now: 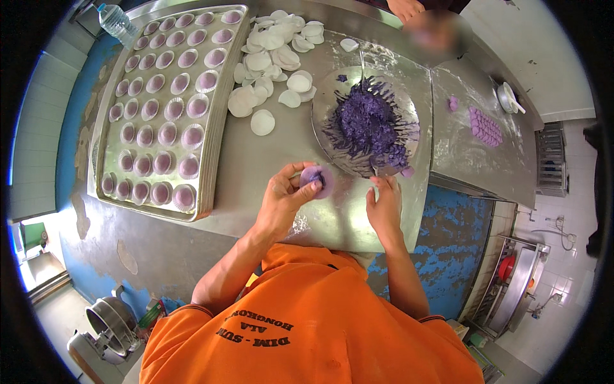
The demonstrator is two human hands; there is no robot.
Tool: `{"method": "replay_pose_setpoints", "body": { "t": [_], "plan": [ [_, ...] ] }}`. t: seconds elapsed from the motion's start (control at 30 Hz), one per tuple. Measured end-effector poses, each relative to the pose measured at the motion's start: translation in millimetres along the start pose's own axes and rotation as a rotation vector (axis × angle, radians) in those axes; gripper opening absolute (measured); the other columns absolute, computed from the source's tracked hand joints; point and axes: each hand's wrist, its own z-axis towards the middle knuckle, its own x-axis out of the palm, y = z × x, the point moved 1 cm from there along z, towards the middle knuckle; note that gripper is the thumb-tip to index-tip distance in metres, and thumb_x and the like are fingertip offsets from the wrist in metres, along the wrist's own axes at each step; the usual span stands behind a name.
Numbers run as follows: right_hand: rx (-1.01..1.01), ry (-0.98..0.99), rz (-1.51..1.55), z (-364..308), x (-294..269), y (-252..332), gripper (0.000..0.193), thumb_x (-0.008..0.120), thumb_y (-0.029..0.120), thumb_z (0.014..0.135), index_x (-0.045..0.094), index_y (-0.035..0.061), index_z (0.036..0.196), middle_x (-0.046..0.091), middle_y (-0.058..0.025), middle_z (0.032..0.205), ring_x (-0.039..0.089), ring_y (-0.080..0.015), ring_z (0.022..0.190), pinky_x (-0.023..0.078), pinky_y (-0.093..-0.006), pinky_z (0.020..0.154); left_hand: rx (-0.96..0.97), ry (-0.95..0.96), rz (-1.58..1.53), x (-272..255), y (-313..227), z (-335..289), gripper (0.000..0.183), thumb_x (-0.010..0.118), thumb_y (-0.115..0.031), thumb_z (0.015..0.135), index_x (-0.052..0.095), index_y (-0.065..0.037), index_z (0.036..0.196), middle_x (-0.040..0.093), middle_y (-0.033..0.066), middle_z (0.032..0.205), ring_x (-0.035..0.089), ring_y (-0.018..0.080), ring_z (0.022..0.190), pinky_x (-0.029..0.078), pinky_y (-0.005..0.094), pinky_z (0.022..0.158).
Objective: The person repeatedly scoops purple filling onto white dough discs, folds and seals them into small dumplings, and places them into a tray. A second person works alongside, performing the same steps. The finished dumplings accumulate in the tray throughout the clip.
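A thin round lilac dough wrapper (327,182) rests in my left hand (281,197), whose fingers are closed around its left side. The thumb presses on a dab of dark purple filling in the wrapper's middle. My right hand (386,208) is at the near rim of a wide metal bowl (323,137), its fingers stretched out and thumb apart. Its fingertips are by a small shiny utensil end (376,171); whether they touch it is unclear. Sticky purple filling (368,121) is heaped in the bowl and smeared up its sides. A small lilac dough piece (407,172) lies beside the bowl.
At left, a stack of metal trays (208,173) carries rows of lilac buns in paper cups. White paper rounds (262,121) are scattered behind. A water bottle (117,22) stands far left. Dough pieces (485,127) and a small pot (508,98) sit right; another person's hand (406,8) is at the back.
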Motion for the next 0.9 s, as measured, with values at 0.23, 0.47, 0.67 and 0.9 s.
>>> {"method": "replay_pose_setpoints", "body": {
  "t": [0.23, 0.47, 0.67, 0.9],
  "plan": [
    [0.045, 0.232, 1.028, -19.0, -51.7, 83.0, 0.009, 0.072, 0.005, 0.091, 0.070, -0.0032, 0.094, 0.068, -0.0064, 0.090, 0.061, -0.0107, 0.075, 0.049, -0.0257, 0.067, 0.037, 0.106, 0.150, 15.0, -31.2, -34.2, 0.035, 0.071, 0.001, 0.092, 0.061, 0.004, 0.126, 0.070, 0.0088, 0.112, 0.067, 0.0146, 0.102, 0.056, 0.0303, 0.093],
    [-0.288, 0.051, 0.594, -23.3, -72.7, 105.3, 0.010, 0.076, 0.001, 0.084, 0.069, -0.0008, 0.091, 0.066, -0.0095, 0.083, 0.060, -0.0140, 0.073, 0.048, -0.0284, 0.063, 0.049, 0.076, 0.296, 29.9, -47.4, -47.1, 0.034, 0.070, 0.009, 0.088, 0.064, 0.006, 0.121, 0.072, 0.0117, 0.109, 0.069, 0.0154, 0.099, 0.059, 0.0305, 0.090],
    [-0.226, -0.003, 0.653, -24.1, -86.5, 107.0, 0.018, 0.076, 0.000, 0.077, 0.067, 0.0009, 0.093, 0.064, -0.0092, 0.086, 0.062, -0.0214, 0.069, 0.052, -0.0312, 0.062, 0.023, 0.137, 0.350, 37.0, -61.1, -56.6, 0.032, 0.067, 0.013, 0.087, 0.067, 0.007, 0.119, 0.073, 0.0125, 0.107, 0.070, 0.0153, 0.097, 0.060, 0.0291, 0.087],
    [-0.374, -0.092, 0.610, -29.5, -93.8, 114.1, 0.017, 0.077, -0.001, 0.076, 0.068, -0.0002, 0.091, 0.064, -0.0069, 0.081, 0.059, -0.0147, 0.068, 0.048, -0.0277, 0.060, 0.016, 0.139, 0.620, 41.4, -71.3, -59.4, 0.031, 0.065, 0.012, 0.088, 0.070, 0.006, 0.117, 0.075, 0.0120, 0.104, 0.071, 0.0146, 0.094, 0.059, 0.0267, 0.084]
  ]
}}
